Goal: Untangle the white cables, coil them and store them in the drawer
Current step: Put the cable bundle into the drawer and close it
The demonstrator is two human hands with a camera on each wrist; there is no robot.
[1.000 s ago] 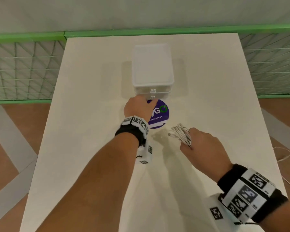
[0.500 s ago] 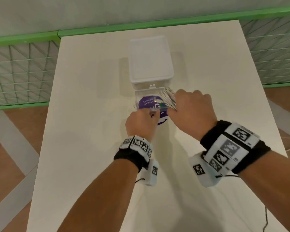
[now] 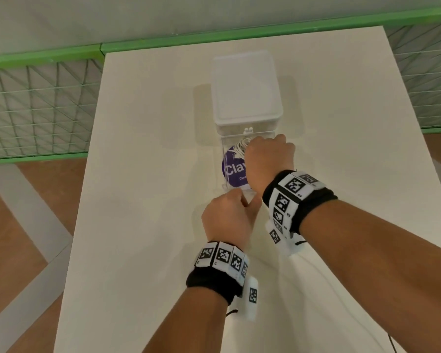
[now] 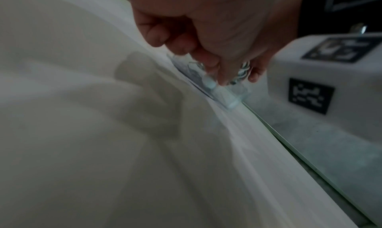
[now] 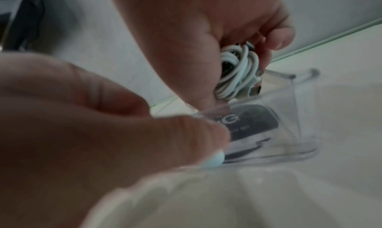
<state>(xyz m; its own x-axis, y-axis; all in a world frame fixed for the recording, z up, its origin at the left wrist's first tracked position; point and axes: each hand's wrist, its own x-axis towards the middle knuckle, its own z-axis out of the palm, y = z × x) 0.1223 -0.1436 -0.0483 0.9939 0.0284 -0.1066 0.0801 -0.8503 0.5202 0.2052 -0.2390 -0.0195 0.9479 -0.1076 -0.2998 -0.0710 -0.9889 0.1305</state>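
A bundle of coiled white cables (image 3: 240, 148) (image 5: 237, 73) is gripped in my right hand (image 3: 250, 150) (image 5: 241, 68), which holds it just inside the far end of the clear drawer (image 3: 222, 151) (image 5: 297, 117). The drawer is pulled out toward me from the white box (image 3: 247, 90). A purple round item (image 3: 233, 169) lies on the drawer's floor. My left hand (image 3: 242, 200) (image 4: 211, 79) pinches the drawer's clear front handle (image 4: 223, 97). Most of the coil is hidden under my right hand in the head view.
The box stands mid-table on a white table (image 3: 148, 200) with bare surface left, right and in front of it. A green-framed mesh fence (image 3: 41, 105) runs behind and beside the table. A thin cable trails off the table's near right edge (image 3: 392, 340).
My right hand has carried the coiled cables from the table's right side forward and down into the drawer. My left hand has drawn the drawer further out toward me.
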